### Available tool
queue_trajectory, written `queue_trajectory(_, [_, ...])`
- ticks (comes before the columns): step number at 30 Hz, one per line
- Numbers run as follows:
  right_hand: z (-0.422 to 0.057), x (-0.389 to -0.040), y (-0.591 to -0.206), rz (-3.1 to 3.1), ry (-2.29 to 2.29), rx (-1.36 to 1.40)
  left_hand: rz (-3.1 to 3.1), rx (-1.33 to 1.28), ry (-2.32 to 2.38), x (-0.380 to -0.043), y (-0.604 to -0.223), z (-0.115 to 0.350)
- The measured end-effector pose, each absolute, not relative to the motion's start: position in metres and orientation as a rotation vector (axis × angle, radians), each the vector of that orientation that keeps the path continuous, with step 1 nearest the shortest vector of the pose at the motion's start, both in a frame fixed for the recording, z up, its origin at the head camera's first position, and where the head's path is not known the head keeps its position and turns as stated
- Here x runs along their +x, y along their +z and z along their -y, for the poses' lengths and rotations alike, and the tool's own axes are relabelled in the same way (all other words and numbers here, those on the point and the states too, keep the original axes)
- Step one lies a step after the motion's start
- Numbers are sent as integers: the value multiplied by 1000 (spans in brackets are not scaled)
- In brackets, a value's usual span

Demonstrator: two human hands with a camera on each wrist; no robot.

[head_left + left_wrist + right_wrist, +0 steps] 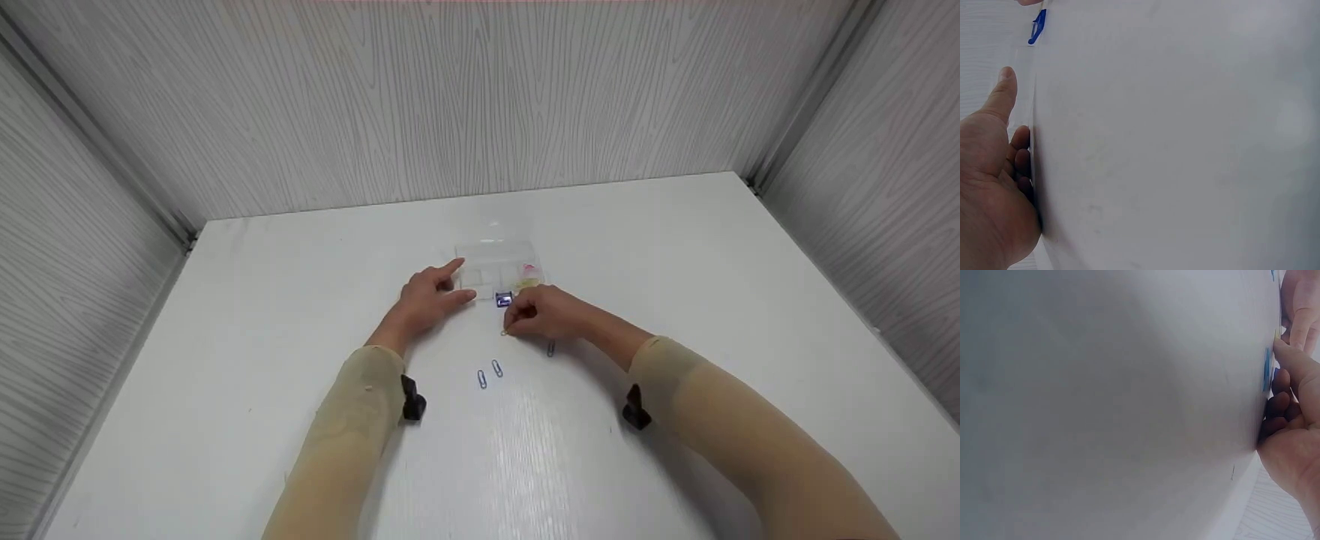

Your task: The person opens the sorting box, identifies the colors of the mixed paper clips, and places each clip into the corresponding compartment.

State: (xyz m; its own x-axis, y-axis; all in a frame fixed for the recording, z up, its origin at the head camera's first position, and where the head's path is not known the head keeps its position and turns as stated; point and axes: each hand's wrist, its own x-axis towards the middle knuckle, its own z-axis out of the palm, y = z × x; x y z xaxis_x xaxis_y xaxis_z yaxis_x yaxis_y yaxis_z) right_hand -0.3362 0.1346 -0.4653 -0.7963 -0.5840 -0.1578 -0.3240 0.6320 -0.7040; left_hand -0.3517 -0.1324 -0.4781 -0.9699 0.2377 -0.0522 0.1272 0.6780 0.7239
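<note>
A clear compartment box (480, 276) lies on the white table. My left hand (431, 298) rests at its left side, thumb and index finger spread and touching the edge; in the left wrist view the thumb (1004, 93) is straight. Just in front of the box, my right hand (551, 313) pinches a small yellowish paper clip (504, 333) close to the tabletop. Most of that clip is hidden by the fingertips. Yellowish pieces (525, 284) and a pink piece (529, 268) show in the right compartments. At the front edge is a blue piece (504, 299), its kind unclear.
Two blue paper clips, a left one (482, 379) and a right one (497, 368), lie nearer on the white table (300, 315). Another dark blue paper clip (551, 348) lies beneath the right wrist. Wood-grain panels (465, 105) stand behind and at both sides.
</note>
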Motion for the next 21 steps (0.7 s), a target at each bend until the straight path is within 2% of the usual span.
queue_trajectory(21, [-137, -337, -467, -2520, -965, -798, -2762, 336, 1147, -354, -478, 134])
